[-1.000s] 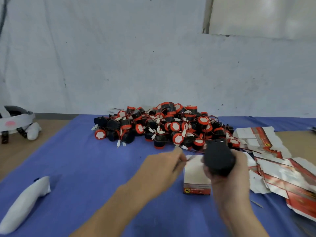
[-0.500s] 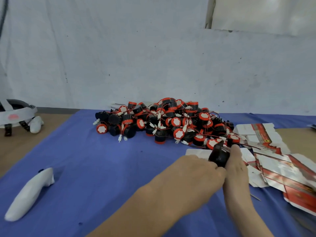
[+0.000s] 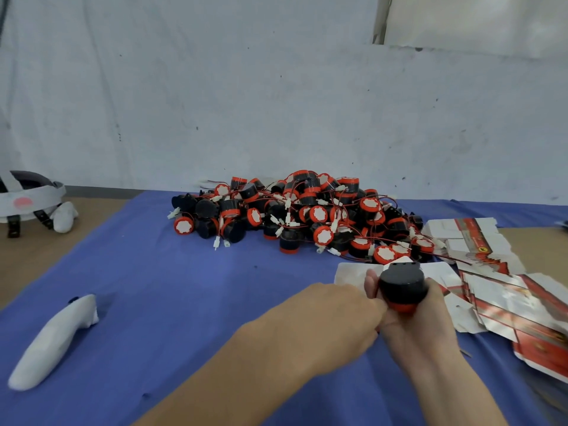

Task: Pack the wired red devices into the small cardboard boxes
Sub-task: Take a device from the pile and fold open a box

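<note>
- The right hand (image 3: 424, 330) is clamped round a wired red device (image 3: 401, 287), thumb on its left side and fingers on its right, with the black end up and the red rim down by the palm
- The left hand (image 3: 322, 327) reaches in from the left, its back to the camera, and meets the red rim of the device; its fingertips are hidden, so I cannot tell whether they pinch anything
- The held device is in the near right part of the blue cloth (image 3: 184, 287), above and just in front of an open white box (image 3: 350, 272)
- The pile of devices (image 3: 307, 216) lies at the far middle of the cloth, red wires and white plugs tangled through it
- Flat cartons (image 3: 507, 290), white with red print, lie fanned out to the right of the hands
- A white controller (image 3: 55, 339) lies near left on the cloth; a headset (image 3: 27, 198) sits far left on the bare table (image 3: 33, 250)
</note>
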A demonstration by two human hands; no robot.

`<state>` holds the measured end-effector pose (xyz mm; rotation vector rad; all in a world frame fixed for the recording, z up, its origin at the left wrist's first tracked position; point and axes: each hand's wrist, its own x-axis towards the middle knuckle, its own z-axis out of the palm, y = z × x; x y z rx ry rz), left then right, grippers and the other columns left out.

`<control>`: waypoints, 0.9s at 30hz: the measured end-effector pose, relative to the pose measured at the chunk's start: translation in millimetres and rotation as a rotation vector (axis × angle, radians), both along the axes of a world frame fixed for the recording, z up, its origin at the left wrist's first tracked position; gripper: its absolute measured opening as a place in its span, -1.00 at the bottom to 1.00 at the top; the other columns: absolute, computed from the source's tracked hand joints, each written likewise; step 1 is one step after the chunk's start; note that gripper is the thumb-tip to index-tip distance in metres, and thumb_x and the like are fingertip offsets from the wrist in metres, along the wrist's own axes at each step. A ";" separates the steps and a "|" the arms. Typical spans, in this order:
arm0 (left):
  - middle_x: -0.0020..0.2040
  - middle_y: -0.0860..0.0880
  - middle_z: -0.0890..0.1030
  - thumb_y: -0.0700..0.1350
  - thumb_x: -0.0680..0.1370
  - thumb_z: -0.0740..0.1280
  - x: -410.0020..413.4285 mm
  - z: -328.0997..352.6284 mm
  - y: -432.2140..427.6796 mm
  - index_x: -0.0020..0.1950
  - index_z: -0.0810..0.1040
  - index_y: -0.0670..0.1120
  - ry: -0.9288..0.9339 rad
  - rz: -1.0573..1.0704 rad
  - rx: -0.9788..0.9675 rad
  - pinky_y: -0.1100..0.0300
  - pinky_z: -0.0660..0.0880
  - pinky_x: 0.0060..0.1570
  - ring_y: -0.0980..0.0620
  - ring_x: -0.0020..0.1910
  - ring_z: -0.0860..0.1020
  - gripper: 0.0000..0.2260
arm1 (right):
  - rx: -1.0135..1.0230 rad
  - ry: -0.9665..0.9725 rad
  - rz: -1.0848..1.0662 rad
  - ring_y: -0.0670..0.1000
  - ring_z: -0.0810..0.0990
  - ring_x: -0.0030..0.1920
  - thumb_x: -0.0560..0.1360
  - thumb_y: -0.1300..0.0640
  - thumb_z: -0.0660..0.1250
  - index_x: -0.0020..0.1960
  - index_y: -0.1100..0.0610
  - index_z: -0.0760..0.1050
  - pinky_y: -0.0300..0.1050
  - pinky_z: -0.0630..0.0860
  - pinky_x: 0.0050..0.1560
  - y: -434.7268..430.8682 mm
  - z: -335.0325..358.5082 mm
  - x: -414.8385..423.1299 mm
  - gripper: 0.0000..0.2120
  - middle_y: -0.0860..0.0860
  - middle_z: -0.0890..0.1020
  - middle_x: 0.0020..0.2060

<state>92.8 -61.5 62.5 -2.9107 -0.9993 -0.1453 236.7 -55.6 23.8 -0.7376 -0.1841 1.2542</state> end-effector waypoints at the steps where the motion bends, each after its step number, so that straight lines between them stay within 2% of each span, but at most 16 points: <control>1: -0.04 -0.10 0.57 -0.16 0.66 0.15 1.1 1.3 -2.6 0.06 0.41 -0.10 -0.002 -0.018 0.023 -0.07 0.53 -0.16 -0.15 -0.14 0.55 -0.94 | -0.006 -0.039 -0.011 0.08 0.73 -0.29 0.67 -0.04 0.12 0.17 0.23 0.48 -0.09 0.67 -0.16 0.3 -1.1 -1.7 -0.65 0.24 0.64 -0.01; 4: 0.02 -0.07 0.60 -0.17 0.66 0.15 2.2 5.9 -4.0 0.14 0.45 -0.11 -0.048 -0.075 0.097 -0.08 0.52 -0.10 -0.12 -0.09 0.56 -0.88 | -0.013 -0.258 0.003 0.02 0.71 -0.28 0.64 -0.27 0.12 0.13 0.15 0.53 -0.06 0.57 -0.18 0.2 -2.3 -8.9 -0.50 0.13 0.73 -0.19; 6: 0.00 -0.06 0.60 -0.14 0.67 0.15 -0.1 8.4 -0.3 0.18 0.45 -0.10 -0.149 -0.097 0.076 -0.04 0.49 -0.13 -0.09 -0.11 0.53 -0.85 | 0.030 -0.378 0.000 -0.01 0.65 -0.33 0.62 -0.28 0.16 0.02 0.09 0.53 -0.10 0.52 -0.29 -1.4 0.0 -14.1 -0.56 0.02 0.68 -0.32; 8: -0.10 0.00 0.58 -0.09 0.67 0.18 -4.7 7.8 4.7 0.23 0.39 -0.06 -0.332 -0.099 -0.019 0.20 0.44 -0.22 0.05 -0.21 0.48 -0.85 | 0.117 -0.467 -0.011 -0.05 0.58 -0.30 0.63 -0.21 0.19 -0.02 0.04 0.49 -0.10 0.47 -0.29 -1.9 0.3 -16.8 -0.67 -0.05 0.58 -0.34; 9: -0.14 0.04 0.57 -0.06 0.67 0.20 -6.7 6.1 7.8 0.24 0.35 -0.02 -0.433 -0.094 -0.087 0.28 0.40 -0.26 0.10 -0.26 0.44 -0.84 | 0.167 -0.499 -0.012 -0.08 0.57 -0.27 0.65 -0.15 0.20 0.01 0.05 0.49 -0.11 0.47 -0.27 -1.9 0.4 -18.4 -0.73 -0.07 0.56 -0.32; 11: -0.15 0.05 0.60 0.00 0.66 0.24 -8.1 1.0 14.6 0.19 0.33 0.04 -0.617 -0.072 -0.206 0.26 0.43 -0.23 0.11 -0.25 0.47 -0.85 | 0.245 -0.532 -0.017 -0.15 0.62 -0.23 0.64 -0.03 0.27 0.13 0.09 0.48 -0.21 0.54 -0.25 -1.3 -1.0 -21.1 -0.80 -0.10 0.61 -0.25; 13: -0.16 0.03 0.64 0.01 0.63 0.29 -7.5 -5.7 20.8 0.09 0.37 0.05 -0.808 -0.041 -0.315 0.04 0.50 -0.14 0.05 -0.20 0.55 -0.88 | 0.263 -0.542 -0.036 -0.14 0.70 -0.11 0.50 -0.09 0.39 0.23 0.10 0.49 -0.25 0.58 -0.13 0.1 -3.0 -23.9 -0.61 -0.06 0.69 -0.09; 15: -0.17 0.02 0.64 0.00 0.62 0.32 -6.1 -12.1 25.3 0.04 0.41 0.06 -0.963 -0.026 -0.381 0.06 0.51 -0.15 0.06 -0.24 0.56 -0.90 | 0.228 -0.552 -0.032 -0.02 0.71 0.06 0.42 -0.18 0.41 0.27 0.07 0.49 -0.09 0.58 0.11 3.4 -3.7 -26.3 -0.48 0.05 0.68 0.07; 17: -0.18 0.03 0.61 0.01 0.63 0.31 -5.7 -15.3 29.5 0.05 0.46 0.11 -1.088 -0.005 -0.386 0.19 0.49 -0.25 0.13 -0.31 0.50 -0.96 | 0.245 -0.502 0.017 0.16 0.64 0.22 0.59 -0.04 0.32 0.13 0.23 0.47 0.09 0.55 0.28 8.9 -4.8 -25.0 -0.67 0.10 0.64 0.13; 18: -0.20 0.05 0.59 0.00 0.64 0.30 -6.3 -15.1 31.8 0.07 0.49 0.14 -1.157 0.014 -0.392 0.25 0.48 -0.28 0.17 -0.33 0.49 -0.96 | 0.245 -0.455 0.035 0.22 0.61 0.25 0.62 0.06 0.25 0.06 0.26 0.45 0.10 0.57 0.26 11.0 -5.2 -24.1 -0.76 0.10 0.63 0.11; 20: -0.18 0.09 0.58 -0.01 0.66 0.28 -8.7 -12.6 36.9 0.17 0.53 0.13 -1.281 0.048 -0.443 0.34 0.49 -0.29 0.20 -0.32 0.54 -0.88 | 0.236 -0.436 0.031 0.15 0.67 0.17 0.63 0.12 0.24 0.17 0.22 0.50 -0.05 0.64 0.07 12.2 -6.4 -25.0 -0.79 0.09 0.64 0.18; 21: -0.15 0.08 0.59 -0.02 0.66 0.27 -9.7 -11.2 39.1 0.23 0.54 0.09 -1.323 0.068 -0.469 0.34 0.51 -0.29 0.19 -0.32 0.56 -0.83 | 0.238 -0.474 0.010 0.08 0.70 0.12 0.63 0.10 0.28 0.25 0.14 0.52 -0.12 0.63 0.01 11.4 -7.9 -26.0 -0.77 0.07 0.64 0.20; 23: -0.13 0.07 0.60 -0.04 0.65 0.28 -10.7 -10.5 41.3 0.30 0.51 0.05 -1.397 0.124 -0.498 0.32 0.54 -0.28 0.14 -0.28 0.60 -0.78 | 0.261 -0.586 -0.032 -0.01 0.72 0.05 0.55 -0.02 0.41 0.28 0.01 0.52 -0.24 0.63 -0.07 7.7 -11.4 -30.3 -0.68 0.03 0.65 0.18; 25: -0.07 0.04 0.60 -0.04 0.64 0.31 -10.0 -12.7 41.7 0.25 0.48 0.03 -1.479 0.189 -0.525 0.34 0.54 -0.30 0.09 -0.19 0.63 -0.81 | 0.273 -0.656 -0.056 -0.04 0.73 0.01 0.41 -0.10 0.47 0.27 -0.01 0.50 -0.32 0.61 -0.09 5.5 -14.4 -33.5 -0.53 0.01 0.66 0.15; 27: -0.03 0.05 0.63 -0.01 0.64 0.30 -8.4 -16.1 42.7 0.17 0.52 0.00 -1.471 0.226 -0.535 0.36 0.54 -0.27 0.09 -0.13 0.64 -0.86 | 0.282 -0.675 -0.087 -0.06 0.73 0.02 0.39 -0.07 0.49 0.26 -0.02 0.49 -0.33 0.60 -0.09 6.5 -17.7 -32.9 -0.53 -0.01 0.66 0.15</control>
